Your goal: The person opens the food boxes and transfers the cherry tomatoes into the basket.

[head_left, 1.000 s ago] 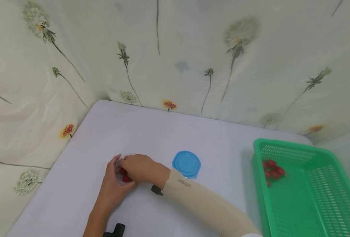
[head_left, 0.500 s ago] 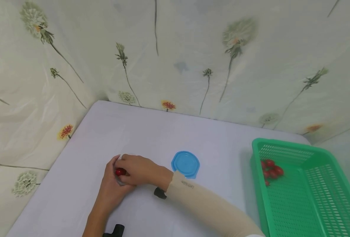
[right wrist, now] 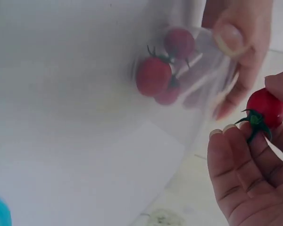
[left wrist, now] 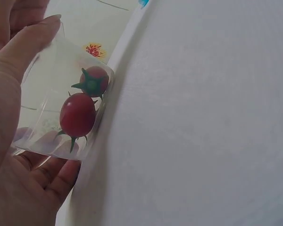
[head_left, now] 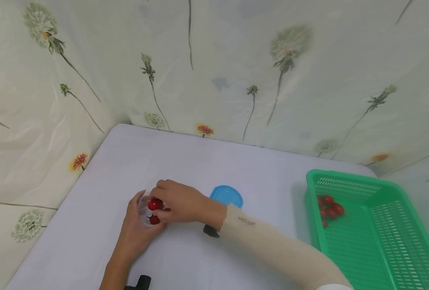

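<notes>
My left hand [head_left: 136, 227] curls round a clear plastic cup [left wrist: 47, 108] on the white table, thumb and fingers on its sides. Inside the cup lie several red cherry tomatoes [right wrist: 153, 77] with green stems, visible through the wall in both wrist views. Over the cup's mouth, my right hand [head_left: 183, 201] pinches one cherry tomato [right wrist: 268, 108] between thumb and fingers, its green calyx showing in the right wrist view. In the head view the right hand covers part of the cup.
A blue plastic lid [head_left: 226, 195] lies on the table [head_left: 185, 157] behind the right forearm. At the right stands a green perforated basket [head_left: 312, 209] with several more tomatoes [head_left: 331, 209] in its far left corner. Black wrist-camera mounts [head_left: 142, 283] sit near both arms. A floral curtain [head_left: 214, 80] hangs behind.
My right hand has moved from deep over the cup to the right and slightly back, uncovering more of its inside. The left hand keeps its grip on the cup.
</notes>
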Demonstrator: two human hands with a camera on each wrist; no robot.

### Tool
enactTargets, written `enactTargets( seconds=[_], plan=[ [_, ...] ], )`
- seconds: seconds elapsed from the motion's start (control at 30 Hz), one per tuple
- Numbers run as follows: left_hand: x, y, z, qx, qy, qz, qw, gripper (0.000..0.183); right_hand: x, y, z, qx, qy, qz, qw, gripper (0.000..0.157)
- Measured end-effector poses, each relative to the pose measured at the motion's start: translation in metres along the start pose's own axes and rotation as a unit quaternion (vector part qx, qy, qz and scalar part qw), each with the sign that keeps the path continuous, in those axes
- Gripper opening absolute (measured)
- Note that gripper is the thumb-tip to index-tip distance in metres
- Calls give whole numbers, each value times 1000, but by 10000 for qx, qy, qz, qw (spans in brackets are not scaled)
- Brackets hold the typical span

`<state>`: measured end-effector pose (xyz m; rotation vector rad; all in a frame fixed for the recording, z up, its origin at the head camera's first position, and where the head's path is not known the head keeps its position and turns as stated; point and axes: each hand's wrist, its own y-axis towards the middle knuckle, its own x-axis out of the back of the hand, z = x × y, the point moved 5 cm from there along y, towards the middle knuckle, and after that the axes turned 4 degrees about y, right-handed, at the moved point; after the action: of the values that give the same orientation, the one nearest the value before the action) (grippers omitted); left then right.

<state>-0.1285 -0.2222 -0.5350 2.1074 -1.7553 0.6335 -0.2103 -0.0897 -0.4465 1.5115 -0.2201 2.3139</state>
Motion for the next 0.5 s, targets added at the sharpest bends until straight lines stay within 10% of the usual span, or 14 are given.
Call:
enactTargets(
  seconds=[0.5],
  plan=[
    [-2,2,-1,428,326,34,9985,120,101,-86,-6,-427,-365,-382,9977,37]
  ],
)
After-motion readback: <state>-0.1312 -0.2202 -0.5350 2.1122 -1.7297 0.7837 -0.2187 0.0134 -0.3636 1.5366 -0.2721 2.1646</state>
